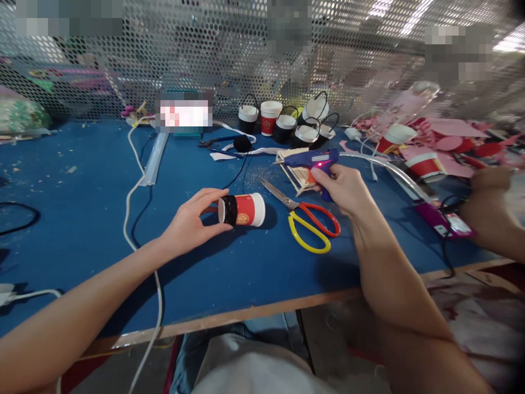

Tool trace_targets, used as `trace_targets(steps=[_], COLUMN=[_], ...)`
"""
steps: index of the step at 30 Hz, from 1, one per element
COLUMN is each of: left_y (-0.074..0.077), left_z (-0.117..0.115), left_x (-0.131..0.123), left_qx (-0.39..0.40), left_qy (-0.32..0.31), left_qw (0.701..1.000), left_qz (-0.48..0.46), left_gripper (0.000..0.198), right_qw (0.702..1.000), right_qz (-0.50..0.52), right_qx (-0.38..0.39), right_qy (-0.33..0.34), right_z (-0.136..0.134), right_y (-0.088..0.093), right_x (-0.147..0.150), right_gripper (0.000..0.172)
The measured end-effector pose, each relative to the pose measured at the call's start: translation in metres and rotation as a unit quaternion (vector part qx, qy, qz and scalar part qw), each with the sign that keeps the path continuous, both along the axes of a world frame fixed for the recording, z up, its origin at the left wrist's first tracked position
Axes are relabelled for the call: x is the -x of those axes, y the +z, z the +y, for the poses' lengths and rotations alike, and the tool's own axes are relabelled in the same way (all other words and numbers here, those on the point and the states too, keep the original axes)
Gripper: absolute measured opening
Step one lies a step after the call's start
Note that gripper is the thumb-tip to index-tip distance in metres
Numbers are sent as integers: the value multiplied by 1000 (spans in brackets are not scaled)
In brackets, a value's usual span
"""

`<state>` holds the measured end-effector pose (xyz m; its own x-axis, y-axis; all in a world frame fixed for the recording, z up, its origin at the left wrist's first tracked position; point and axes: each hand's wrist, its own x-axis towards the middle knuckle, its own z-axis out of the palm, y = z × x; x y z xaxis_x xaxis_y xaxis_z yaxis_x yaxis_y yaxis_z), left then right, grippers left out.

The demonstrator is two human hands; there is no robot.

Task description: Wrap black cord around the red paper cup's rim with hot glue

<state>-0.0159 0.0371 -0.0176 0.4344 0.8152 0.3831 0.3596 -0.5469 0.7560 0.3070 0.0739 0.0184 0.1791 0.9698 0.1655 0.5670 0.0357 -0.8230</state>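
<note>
Between the thumb and fingers of my left hand [197, 218] a red and white paper cup [248, 209] lies on its side, its white rim facing right. Black cord [231, 210] is wound round the base end. My right hand [343, 186] grips a blue glue gun [307, 158] by its handle, nozzle pointing left, with a small light glowing on its body. Under the nozzle is a wooden stick frame [298, 178]. Scissors [292, 206] with one red and one yellow handle lie partly open between my hands. A ball of black cord [241, 143] trails a strand toward the cup.
Several cups with black handles [286, 128] stand along the perforated metal screen [221, 60]. Glue sticks [156, 158] and a white cable [128, 205] lie at left. Pink cut pieces [455, 137] are heaped at right, near another person's arm [492, 213]. A purple box [443, 220] lies there too.
</note>
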Motion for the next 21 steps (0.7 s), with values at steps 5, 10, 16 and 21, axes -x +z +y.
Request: trace_targets(steps=[5, 10, 16, 21], left_y=[0, 1, 1, 0], left_z=[0, -1, -2, -2], left_x=[-2, -3, -3, -2], left_qx=[15, 22, 24, -1], left_qy=[12, 16, 13, -3], left_qw=[1000, 1000, 1000, 1000], left_qz=[12, 11, 16, 17], left_gripper=[59, 59, 59, 58], right_qw=[979, 969, 933, 908], right_qz=[-186, -215, -319, -369], right_qx=[-3, 0, -5, -88], right_qy=[-78, -123, -167, -178], right_z=[12, 20, 24, 7], right_y=[4, 0, -5, 5], right_x=[-7, -3, -1, 9], right_gripper=[39, 30, 28, 25])
